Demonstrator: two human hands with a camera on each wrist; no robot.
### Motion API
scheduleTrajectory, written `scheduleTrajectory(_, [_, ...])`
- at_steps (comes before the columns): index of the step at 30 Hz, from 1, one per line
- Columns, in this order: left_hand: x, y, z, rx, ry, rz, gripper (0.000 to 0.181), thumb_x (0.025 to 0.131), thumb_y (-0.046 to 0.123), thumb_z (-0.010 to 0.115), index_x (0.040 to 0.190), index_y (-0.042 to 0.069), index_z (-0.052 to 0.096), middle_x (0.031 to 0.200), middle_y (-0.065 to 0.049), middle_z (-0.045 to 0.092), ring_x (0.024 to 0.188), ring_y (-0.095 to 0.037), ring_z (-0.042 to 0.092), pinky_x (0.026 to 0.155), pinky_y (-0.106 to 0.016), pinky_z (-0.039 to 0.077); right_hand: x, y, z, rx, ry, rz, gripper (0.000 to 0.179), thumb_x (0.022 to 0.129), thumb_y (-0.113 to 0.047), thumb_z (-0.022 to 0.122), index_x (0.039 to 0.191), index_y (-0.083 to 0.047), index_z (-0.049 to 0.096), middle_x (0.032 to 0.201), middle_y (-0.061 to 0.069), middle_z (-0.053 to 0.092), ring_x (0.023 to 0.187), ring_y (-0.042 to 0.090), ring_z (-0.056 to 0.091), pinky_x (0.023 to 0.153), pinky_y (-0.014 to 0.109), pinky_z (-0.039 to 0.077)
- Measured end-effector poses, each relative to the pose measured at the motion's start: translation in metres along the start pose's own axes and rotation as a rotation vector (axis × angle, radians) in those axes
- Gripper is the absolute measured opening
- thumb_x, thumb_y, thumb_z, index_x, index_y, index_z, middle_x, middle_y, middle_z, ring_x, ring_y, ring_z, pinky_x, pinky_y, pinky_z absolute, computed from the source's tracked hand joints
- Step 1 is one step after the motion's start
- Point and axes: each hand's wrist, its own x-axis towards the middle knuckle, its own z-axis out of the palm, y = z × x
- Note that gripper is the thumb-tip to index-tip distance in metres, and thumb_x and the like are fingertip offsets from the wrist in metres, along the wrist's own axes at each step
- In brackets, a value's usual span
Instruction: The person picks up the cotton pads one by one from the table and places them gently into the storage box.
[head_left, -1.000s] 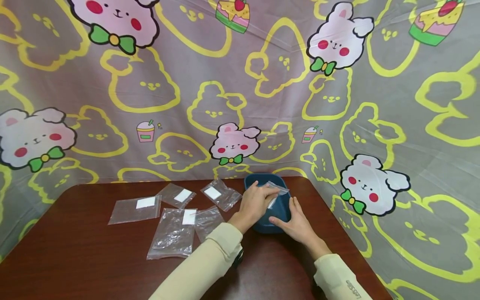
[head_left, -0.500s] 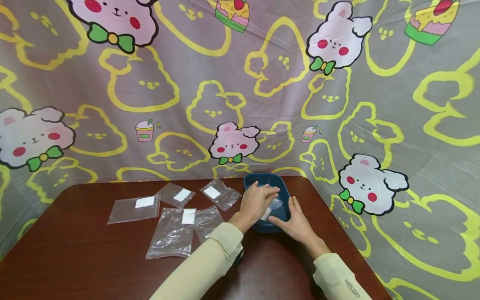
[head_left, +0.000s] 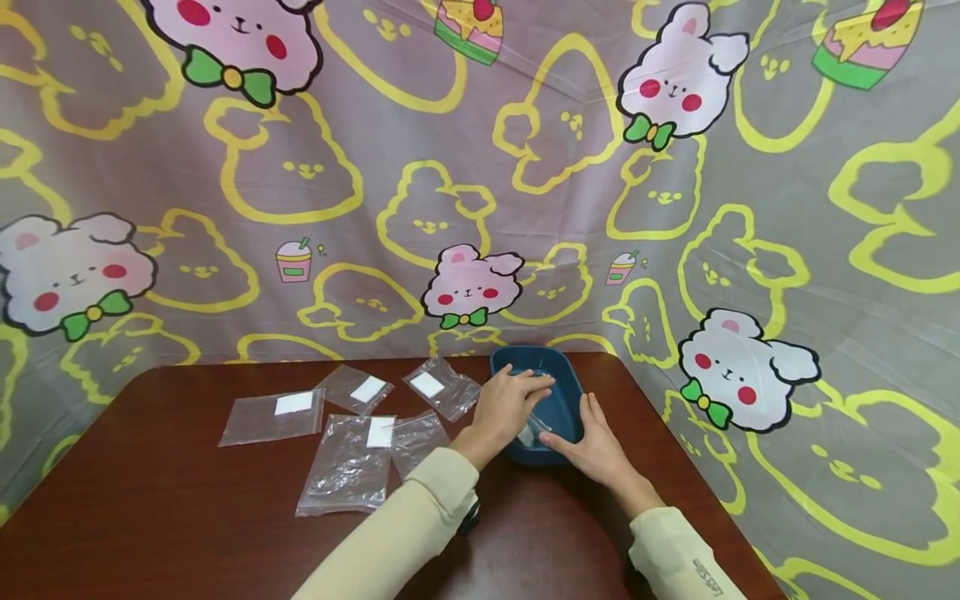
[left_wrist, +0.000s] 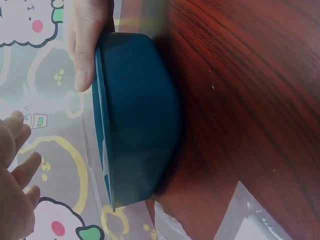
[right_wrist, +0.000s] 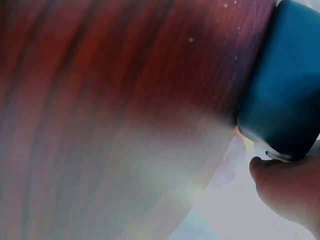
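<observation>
In blue bin [head_left: 560, 407]: clear bag [head_left: 530, 431] below left hand [head_left: 510, 406].

A greyish-pink printed fabric curtain [head_left: 551, 225] rises behind and along both sides of a dark reddish-brown, wood-grained counter [head_left: 187, 492] with rounded far corners. White rabbit heads [head_left: 472, 290], yellow animal outlines [head_left: 292, 171] and cake slices [head_left: 470, 32] pattern it; pale glare [right_wrist: 150, 172] washes the counter.

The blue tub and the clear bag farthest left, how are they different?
The blue tub isn't see-through; the clear bag is, with a white patch. The tub is deep; the bag lies flat. The right hand holds the tub; no hand touches the bag. Both are on the table.
</observation>
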Motion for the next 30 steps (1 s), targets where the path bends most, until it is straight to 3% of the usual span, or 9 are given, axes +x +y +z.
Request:
scheduleTrajectory(7, [-0.010, -0.006, -0.006, -0.021, 0.002, 0.010, 0.028, 0.094, 0.026, 0.072, 0.120, 0.020, 0.076, 0.102, 0.000, 0.076, 0.115, -0.020, 0.066, 0.114, -0.042, 0.036, 0.000, -0.001, 0.000, 0.012, -0.001, 0.004, 0.125, 0.082, -0.072, 0.067, 0.158, 0.006, 0.005, 0.165, 0.026, -0.001, 0.148, 0.049, 0.014, 0.112, 0.066, 0.025])
scheduleTrajectory(14, [-0.028, -0.023, -0.014, -0.033, 0.014, -0.036, 0.027, 0.094, 0.027, 0.071, 0.120, 0.020, 0.076, 0.114, 0.002, 0.074, 0.116, -0.020, 0.066, 0.112, -0.041, 0.038, 0.000, 0.000, 0.000, 0.014, -0.002, 0.013, 0.125, 0.082, -0.071, 0.067, 0.158, 0.007, 0.005, 0.165, 0.027, -0.002, 0.148, 0.050, 0.013, 0.111, 0.067, 0.025])
scheduleTrajectory(25, [-0.068, -0.061, -0.040, -0.017, 0.157, -0.099, 0.026, 0.088, 0.023, 0.079, 0.114, 0.019, 0.079, 0.107, -0.002, 0.076, 0.104, -0.023, 0.071, 0.098, -0.048, 0.051, -0.002, 0.002, 0.000, 0.017, -0.006, 0.024, 0.125, 0.081, -0.071, 0.068, 0.158, 0.005, 0.005, 0.165, 0.026, -0.001, 0.148, 0.050, 0.013, 0.113, 0.065, 0.023])
scheduleTrajectory(30, [-0.087, -0.084, -0.055, 0.017, 0.156, -0.111, 0.028, 0.085, 0.020, 0.081, 0.112, 0.016, 0.079, 0.106, -0.008, 0.076, 0.101, -0.032, 0.072, 0.093, -0.054, 0.052, -0.003, 0.001, -0.001, 0.010, -0.011, 0.015, 0.126, 0.081, -0.072, 0.067, 0.158, 0.006, 0.005, 0.165, 0.027, -0.001, 0.148, 0.050, 0.013, 0.113, 0.065, 0.023])
